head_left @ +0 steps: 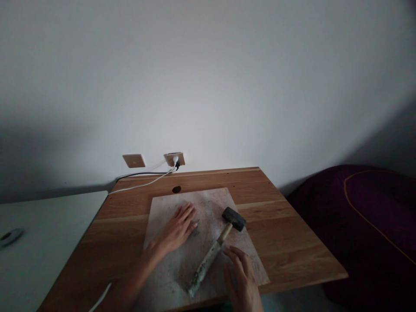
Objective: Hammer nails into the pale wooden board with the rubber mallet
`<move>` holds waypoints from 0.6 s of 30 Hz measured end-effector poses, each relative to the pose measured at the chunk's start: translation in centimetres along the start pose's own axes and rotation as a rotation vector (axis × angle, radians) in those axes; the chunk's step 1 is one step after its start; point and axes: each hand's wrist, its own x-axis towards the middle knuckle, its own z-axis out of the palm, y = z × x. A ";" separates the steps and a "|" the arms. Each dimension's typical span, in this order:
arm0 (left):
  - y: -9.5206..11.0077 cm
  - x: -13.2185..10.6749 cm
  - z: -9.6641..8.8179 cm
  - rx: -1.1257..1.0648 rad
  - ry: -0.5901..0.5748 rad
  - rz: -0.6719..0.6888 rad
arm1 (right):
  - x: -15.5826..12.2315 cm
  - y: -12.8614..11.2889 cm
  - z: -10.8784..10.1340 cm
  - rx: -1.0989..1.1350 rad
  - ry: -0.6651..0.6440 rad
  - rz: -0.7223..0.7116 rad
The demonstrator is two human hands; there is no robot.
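Observation:
A mallet with a black head and a worn pale handle lies diagonally on a whitish stained board on the wooden table. My left hand rests flat on the board, fingers stretched out, just left of the mallet; a small dark thing I cannot make out lies by its fingertips. My right hand hovers open with fingers apart just right of the handle, touching nothing that I can see.
Wall sockets with a white and a black cable sit behind the table. A round dark hole is in the tabletop. A white surface adjoins on the left, a dark purple cushion on the right.

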 end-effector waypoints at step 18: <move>3.0 4.0 2.7 0.028 0.009 0.040 | -0.9 0.5 0.5 0.006 0.028 0.018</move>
